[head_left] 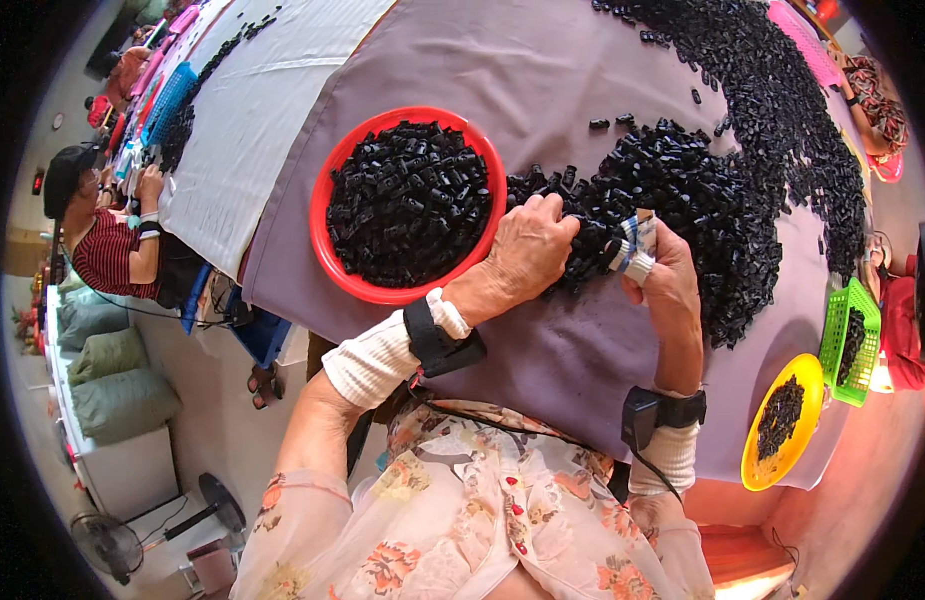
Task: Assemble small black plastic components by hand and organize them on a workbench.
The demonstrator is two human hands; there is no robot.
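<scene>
My left hand (527, 250) is closed in a pinch at the near edge of a heap of small black plastic pieces (672, 190). A black piece seems to be between its fingertips. My right hand (670, 280) is curled just to the right, with a small white-and-blue wrapped thing (637, 245) at its fingers, its tip brownish. Whether this is a wrapped tool or a wrapped finger I cannot tell. To the left of my left hand stands a red basin (323, 235) filled with the same kind of black pieces.
More black pieces (762, 90) spread over the grey tablecloth (422, 70) at the far right. A yellow bowl (810, 410) and a green basket (832, 340) hold dark bits at the right edge. At left, another person (112, 230) works at the table; a fan (107, 545) stands below.
</scene>
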